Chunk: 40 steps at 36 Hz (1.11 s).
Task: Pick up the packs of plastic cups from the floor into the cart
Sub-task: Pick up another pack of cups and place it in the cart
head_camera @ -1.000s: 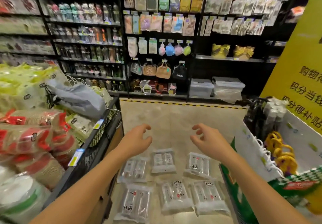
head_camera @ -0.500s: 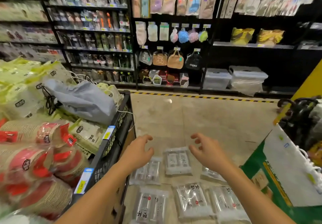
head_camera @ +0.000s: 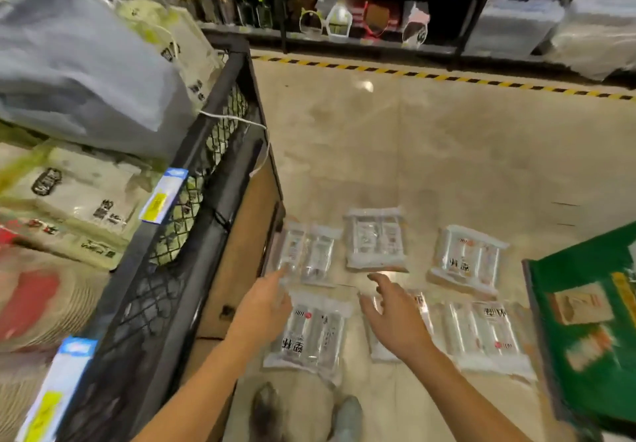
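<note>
Several clear packs of plastic cups lie flat on the beige floor in two rows. The far row holds a left pack [head_camera: 304, 254], a middle pack [head_camera: 375, 239] and a right pack [head_camera: 467, 260]. In the near row are a left pack [head_camera: 311, 335], a pack [head_camera: 421, 307] half hidden by my right hand, and a right pack [head_camera: 488, 336]. My left hand [head_camera: 263, 307] hovers open over the near left pack, its fingertips at the far left pack. My right hand [head_camera: 395, 317] is open above the near middle pack. The black mesh cart [head_camera: 192, 180] stands to the left.
The cart is piled with a grey bag [head_camera: 82, 66], beige packets [head_camera: 86, 200] and stacks of paper cups [head_camera: 38, 304]. A green display box [head_camera: 585, 321] borders the packs on the right. Black store shelves [head_camera: 361, 11] stand behind a yellow-black floor stripe [head_camera: 447, 78]. My shoes [head_camera: 347, 417] are below.
The view has tilted down and closer to the floor. Both open hands have dropped toward the packs, from above the far row to just over the near row.
</note>
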Each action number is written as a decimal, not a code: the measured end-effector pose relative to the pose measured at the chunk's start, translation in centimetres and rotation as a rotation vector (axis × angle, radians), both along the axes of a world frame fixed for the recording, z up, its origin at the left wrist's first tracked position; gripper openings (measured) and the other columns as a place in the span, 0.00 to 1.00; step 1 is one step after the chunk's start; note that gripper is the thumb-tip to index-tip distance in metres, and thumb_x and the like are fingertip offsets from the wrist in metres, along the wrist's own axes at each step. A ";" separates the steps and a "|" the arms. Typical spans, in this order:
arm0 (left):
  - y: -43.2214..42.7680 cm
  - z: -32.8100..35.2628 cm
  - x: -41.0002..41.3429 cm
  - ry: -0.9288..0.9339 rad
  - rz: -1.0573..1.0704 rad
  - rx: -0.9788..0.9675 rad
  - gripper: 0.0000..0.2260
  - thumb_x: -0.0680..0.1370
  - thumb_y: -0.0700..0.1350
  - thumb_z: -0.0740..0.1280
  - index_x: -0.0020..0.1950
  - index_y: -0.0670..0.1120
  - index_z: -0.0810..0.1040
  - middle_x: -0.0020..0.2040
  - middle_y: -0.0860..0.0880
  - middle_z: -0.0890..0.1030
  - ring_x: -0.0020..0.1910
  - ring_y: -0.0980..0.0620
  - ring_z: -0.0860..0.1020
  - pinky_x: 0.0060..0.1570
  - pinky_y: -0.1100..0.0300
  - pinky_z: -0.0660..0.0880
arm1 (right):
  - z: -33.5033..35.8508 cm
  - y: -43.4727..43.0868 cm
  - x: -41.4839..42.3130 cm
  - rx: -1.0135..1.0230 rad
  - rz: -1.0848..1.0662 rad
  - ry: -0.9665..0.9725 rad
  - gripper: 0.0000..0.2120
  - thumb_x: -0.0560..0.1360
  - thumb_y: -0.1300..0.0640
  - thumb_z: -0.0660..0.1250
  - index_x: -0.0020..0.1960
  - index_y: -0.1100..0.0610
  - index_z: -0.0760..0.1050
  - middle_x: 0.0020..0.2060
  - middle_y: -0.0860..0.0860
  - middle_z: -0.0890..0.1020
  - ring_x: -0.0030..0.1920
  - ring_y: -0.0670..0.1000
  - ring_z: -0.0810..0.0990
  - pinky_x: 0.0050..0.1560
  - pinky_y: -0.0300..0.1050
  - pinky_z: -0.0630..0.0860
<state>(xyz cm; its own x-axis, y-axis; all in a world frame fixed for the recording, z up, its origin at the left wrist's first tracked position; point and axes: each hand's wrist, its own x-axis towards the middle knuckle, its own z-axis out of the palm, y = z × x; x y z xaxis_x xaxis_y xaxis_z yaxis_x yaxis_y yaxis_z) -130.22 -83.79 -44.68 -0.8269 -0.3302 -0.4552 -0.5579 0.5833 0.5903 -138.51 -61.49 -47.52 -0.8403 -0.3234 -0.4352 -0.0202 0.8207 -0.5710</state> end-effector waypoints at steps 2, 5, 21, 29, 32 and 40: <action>-0.5 -4.0 -0.6 -0.054 -0.004 0.011 0.18 0.81 0.40 0.62 0.72 0.43 0.69 0.66 0.42 0.74 0.64 0.45 0.73 0.59 0.60 0.67 | -4.7 -0.4 0.2 0.019 -0.012 -0.048 0.22 0.84 0.46 0.61 0.77 0.47 0.66 0.67 0.53 0.78 0.67 0.55 0.77 0.61 0.51 0.75; -0.9 -10.4 -0.9 -0.084 0.022 0.019 0.17 0.81 0.39 0.61 0.70 0.40 0.71 0.65 0.40 0.75 0.63 0.44 0.74 0.53 0.66 0.64 | -12.0 -0.5 0.6 0.026 -0.041 -0.123 0.25 0.84 0.46 0.62 0.79 0.45 0.63 0.71 0.52 0.75 0.69 0.54 0.76 0.65 0.50 0.74; -4.9 -53.2 0.6 -0.374 -0.077 0.022 0.35 0.73 0.63 0.60 0.75 0.70 0.45 0.79 0.54 0.49 0.77 0.42 0.56 0.73 0.39 0.59 | -52.0 -0.4 4.5 0.032 -0.115 -0.327 0.35 0.83 0.45 0.64 0.82 0.33 0.47 0.76 0.58 0.67 0.75 0.58 0.71 0.71 0.57 0.72; -5.7 -63.0 0.7 -0.343 -0.136 0.129 0.29 0.82 0.50 0.61 0.79 0.60 0.51 0.79 0.57 0.45 0.79 0.43 0.49 0.74 0.42 0.55 | -61.8 -1.4 5.1 -0.066 -0.120 -0.361 0.38 0.84 0.48 0.64 0.81 0.34 0.39 0.83 0.58 0.56 0.74 0.61 0.72 0.74 0.53 0.66; -5.5 -63.0 1.0 -0.270 -0.042 0.150 0.33 0.80 0.54 0.62 0.75 0.70 0.45 0.76 0.47 0.59 0.69 0.44 0.68 0.65 0.46 0.68 | -62.4 -0.9 5.3 -0.137 -0.151 -0.292 0.39 0.83 0.49 0.65 0.79 0.29 0.42 0.76 0.60 0.64 0.51 0.49 0.79 0.67 0.47 0.71; -3.3 -51.5 -1.7 -0.088 0.001 0.199 0.30 0.78 0.59 0.60 0.74 0.72 0.47 0.68 0.53 0.64 0.55 0.59 0.73 0.55 0.56 0.77 | -49.9 0.9 2.0 -0.138 -0.208 -0.155 0.33 0.84 0.45 0.63 0.80 0.29 0.47 0.80 0.54 0.61 0.82 0.54 0.58 0.77 0.54 0.63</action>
